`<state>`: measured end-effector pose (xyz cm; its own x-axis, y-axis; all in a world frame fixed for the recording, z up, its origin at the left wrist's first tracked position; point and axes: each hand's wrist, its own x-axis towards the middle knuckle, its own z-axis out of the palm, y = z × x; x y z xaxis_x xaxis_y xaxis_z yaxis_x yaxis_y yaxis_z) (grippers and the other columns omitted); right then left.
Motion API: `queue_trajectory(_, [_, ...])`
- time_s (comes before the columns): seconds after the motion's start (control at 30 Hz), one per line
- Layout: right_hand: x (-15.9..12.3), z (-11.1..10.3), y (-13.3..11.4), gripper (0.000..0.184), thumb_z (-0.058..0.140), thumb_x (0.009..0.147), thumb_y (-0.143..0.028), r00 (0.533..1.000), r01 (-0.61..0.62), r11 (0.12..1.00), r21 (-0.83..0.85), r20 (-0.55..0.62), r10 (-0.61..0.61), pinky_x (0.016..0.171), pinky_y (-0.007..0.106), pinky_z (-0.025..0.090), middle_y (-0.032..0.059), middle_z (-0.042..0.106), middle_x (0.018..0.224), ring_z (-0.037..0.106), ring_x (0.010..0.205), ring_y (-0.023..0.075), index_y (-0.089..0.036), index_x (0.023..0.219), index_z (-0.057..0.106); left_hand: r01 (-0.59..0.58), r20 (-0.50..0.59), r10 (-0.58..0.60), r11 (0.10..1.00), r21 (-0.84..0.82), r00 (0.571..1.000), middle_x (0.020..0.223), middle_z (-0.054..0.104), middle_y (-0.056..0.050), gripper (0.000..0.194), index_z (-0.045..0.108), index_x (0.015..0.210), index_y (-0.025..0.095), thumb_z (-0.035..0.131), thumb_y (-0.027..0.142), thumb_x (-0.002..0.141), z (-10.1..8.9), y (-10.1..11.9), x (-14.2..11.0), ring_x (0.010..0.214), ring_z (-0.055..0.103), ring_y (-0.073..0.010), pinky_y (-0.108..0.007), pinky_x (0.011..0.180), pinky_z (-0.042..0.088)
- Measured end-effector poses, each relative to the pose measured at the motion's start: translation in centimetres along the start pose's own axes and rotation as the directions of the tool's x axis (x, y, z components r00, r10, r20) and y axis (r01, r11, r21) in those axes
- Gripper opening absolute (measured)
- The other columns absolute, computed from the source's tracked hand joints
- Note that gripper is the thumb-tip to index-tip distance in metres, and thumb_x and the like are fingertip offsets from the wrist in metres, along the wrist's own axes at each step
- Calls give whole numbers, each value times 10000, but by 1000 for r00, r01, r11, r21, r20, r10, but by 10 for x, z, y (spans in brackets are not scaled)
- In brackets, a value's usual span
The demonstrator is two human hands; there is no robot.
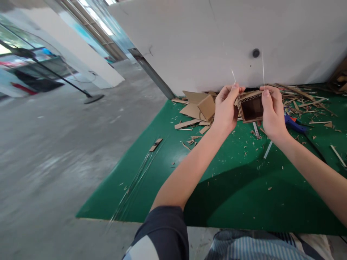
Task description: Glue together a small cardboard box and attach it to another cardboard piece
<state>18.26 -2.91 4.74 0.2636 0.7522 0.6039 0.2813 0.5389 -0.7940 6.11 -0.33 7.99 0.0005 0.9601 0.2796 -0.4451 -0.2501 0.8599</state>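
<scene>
Both of my hands hold up a small open cardboard box [251,106] above the far part of a green mat [168,180]. My left hand [226,108] grips its left side with fingers curled. My right hand [272,110] grips its right side, thumb on the top edge. The box's dark inside faces me. Thin glue strings rise from the box's top. A blue glue gun [294,124] lies on the mat just right of my right hand.
Cardboard pieces [199,106], strips and scraps litter the far end of the mat against a white wall [217,39]. A small strip [155,144] lies near the mat's left edge. Grey concrete floor spreads to the left, with a stand's base [93,98].
</scene>
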Motion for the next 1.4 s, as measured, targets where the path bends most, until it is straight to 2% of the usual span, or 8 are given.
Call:
queue_trajectory(0.1, [-2,0,-2,447,387,935,-663,999,17,1000,-13,-34,-18,1083,549,415,70,573,1186,516,1204,241,-296,1116,566,17,-7,-17,1000,6,1000,952,712,-8,242,547,705,207,578,303,925,3,-2,-4,1033,664,-147,-296,930,534])
queue_trajectory(0.4, [-10,4,-9,474,348,934,-694,992,-24,998,-53,-127,18,1134,584,344,72,539,1148,473,1213,247,-302,1039,593,17,-19,-18,999,-49,1000,893,692,-3,259,516,689,206,517,229,947,11,-3,-11,1144,635,-149,-317,990,517])
queue_trajectory(0.63, [-3,0,-2,454,348,946,-663,984,-19,998,-62,-181,8,1060,567,431,65,513,1122,497,1179,241,-309,1041,617,45,-14,-46,996,-72,999,893,687,3,246,526,687,195,531,214,932,16,-5,-12,1155,635,-150,-323,1005,505])
queue_trajectory(0.77, [-2,-1,-6,455,365,936,-673,988,-43,998,-44,-153,35,1014,547,490,73,515,1151,484,1200,246,-298,1029,605,57,-17,-59,989,-138,998,916,693,-7,229,526,689,193,542,212,917,16,-5,-12,1125,643,-157,-323,960,519])
queue_trajectory(0.87, [-1,-2,-5,486,357,921,-705,995,-50,999,5,-90,50,894,493,573,82,507,1192,491,1212,256,-305,1075,587,57,-10,-59,989,-133,998,990,711,-11,204,543,714,190,548,225,914,13,-2,-12,1081,659,-156,-328,947,528])
queue_trajectory(0.97, [2,-3,2,527,329,910,-736,999,-23,998,54,-25,24,776,438,616,83,523,1171,503,1224,270,-323,1129,573,48,31,-44,990,-130,999,1004,724,-2,65,628,821,216,605,219,883,8,3,-8,1093,661,-157,-326,977,516])
queue_trajectory(1.07, [5,-3,8,553,332,894,-761,999,-31,995,92,-24,33,739,424,629,83,542,1154,512,1228,278,-325,1127,579,65,70,-57,991,-113,996,915,724,9,57,675,899,244,634,215,871,4,4,-3,1094,666,-165,-340,996,509])
queue_trajectory(1.4, [3,-3,9,581,363,859,-791,989,-140,982,127,-25,144,644,386,621,79,549,1149,587,1132,274,-322,1107,599,132,123,-114,981,-146,986,759,698,25,64,697,776,199,680,199,838,-2,-3,1,866,679,-115,-268,918,527])
